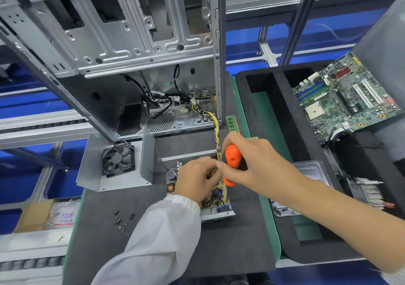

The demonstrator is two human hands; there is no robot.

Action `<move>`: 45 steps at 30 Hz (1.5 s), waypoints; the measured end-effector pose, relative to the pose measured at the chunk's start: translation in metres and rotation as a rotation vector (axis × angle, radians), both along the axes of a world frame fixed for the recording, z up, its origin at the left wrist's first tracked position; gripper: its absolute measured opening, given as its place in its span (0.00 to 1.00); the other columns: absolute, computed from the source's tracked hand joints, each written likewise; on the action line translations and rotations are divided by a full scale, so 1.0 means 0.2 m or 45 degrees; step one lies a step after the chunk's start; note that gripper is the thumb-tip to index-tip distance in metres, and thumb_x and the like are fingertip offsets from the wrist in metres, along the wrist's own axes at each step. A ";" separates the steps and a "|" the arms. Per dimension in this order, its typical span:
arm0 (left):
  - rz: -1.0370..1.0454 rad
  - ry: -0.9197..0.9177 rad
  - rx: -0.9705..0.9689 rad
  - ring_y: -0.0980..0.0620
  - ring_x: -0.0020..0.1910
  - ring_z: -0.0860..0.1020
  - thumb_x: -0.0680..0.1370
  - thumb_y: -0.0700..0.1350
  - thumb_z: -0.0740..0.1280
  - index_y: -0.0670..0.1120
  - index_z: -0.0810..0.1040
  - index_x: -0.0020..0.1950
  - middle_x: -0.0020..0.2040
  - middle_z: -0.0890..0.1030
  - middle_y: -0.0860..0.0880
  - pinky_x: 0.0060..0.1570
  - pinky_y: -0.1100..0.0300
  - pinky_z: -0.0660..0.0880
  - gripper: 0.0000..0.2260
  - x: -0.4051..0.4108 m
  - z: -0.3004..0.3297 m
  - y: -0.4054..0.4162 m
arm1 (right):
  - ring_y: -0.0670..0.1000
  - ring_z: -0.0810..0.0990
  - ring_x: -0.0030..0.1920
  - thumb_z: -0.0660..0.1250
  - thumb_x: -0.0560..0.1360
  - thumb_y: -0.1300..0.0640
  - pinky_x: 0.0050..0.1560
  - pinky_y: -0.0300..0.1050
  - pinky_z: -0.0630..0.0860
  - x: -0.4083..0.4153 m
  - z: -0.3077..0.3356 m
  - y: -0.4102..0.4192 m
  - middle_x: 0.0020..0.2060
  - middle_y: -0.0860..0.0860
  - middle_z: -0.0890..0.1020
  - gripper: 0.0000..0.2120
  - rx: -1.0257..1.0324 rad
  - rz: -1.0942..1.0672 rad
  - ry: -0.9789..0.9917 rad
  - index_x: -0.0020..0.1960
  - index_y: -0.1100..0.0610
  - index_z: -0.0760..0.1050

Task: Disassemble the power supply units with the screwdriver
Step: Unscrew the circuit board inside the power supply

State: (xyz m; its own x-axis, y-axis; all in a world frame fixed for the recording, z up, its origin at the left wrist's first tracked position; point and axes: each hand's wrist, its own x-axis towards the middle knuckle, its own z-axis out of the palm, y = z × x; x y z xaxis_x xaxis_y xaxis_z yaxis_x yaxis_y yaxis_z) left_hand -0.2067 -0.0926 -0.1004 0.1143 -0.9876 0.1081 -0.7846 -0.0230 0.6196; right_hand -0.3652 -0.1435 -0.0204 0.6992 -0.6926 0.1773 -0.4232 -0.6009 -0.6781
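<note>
With the cover (114,164) already off, our right hand (252,164) grips the screwdriver (232,164) over the power supply's (217,199) board while our left hand (195,179) pinches inside, so we judge board removal remains.

Fan cover (114,164) lies left of the supply unit (217,206) (computer case (122,43) behind).

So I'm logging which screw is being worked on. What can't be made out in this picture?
- Head view: screwdriver tip and the screw, hidden behind the left hand and right hand.
- Power supply board middle, covered by both hands.
- Loose screws on the mat: too small to tell types.
</note>
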 end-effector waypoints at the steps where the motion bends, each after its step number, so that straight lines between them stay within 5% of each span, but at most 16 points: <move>1: -0.002 -0.002 0.009 0.51 0.31 0.70 0.71 0.39 0.71 0.46 0.80 0.37 0.32 0.78 0.49 0.33 0.54 0.73 0.04 0.00 0.00 0.00 | 0.45 0.70 0.35 0.66 0.75 0.45 0.41 0.42 0.70 0.00 0.00 0.01 0.28 0.44 0.70 0.12 -0.005 0.001 -0.003 0.46 0.49 0.65; 15: -0.019 0.023 0.039 0.52 0.35 0.73 0.71 0.38 0.70 0.47 0.81 0.39 0.34 0.80 0.51 0.36 0.56 0.72 0.04 0.00 0.02 0.00 | 0.45 0.71 0.37 0.67 0.75 0.46 0.39 0.41 0.70 -0.01 0.02 0.03 0.29 0.43 0.70 0.11 -0.002 0.006 -0.010 0.46 0.50 0.66; 30: -0.026 0.018 -0.004 0.55 0.31 0.67 0.69 0.37 0.70 0.53 0.74 0.35 0.28 0.67 0.59 0.33 0.62 0.64 0.12 -0.01 0.02 0.00 | 0.46 0.68 0.32 0.66 0.75 0.46 0.31 0.37 0.67 -0.02 0.02 0.04 0.28 0.46 0.70 0.11 0.041 0.031 -0.005 0.47 0.51 0.66; 45: -0.064 -0.009 -0.042 0.54 0.32 0.69 0.69 0.36 0.71 0.47 0.79 0.36 0.31 0.69 0.58 0.34 0.61 0.67 0.06 0.00 0.02 0.00 | 0.45 0.69 0.33 0.66 0.75 0.46 0.33 0.41 0.69 -0.02 0.03 0.05 0.28 0.44 0.69 0.12 -0.011 0.033 -0.002 0.48 0.52 0.66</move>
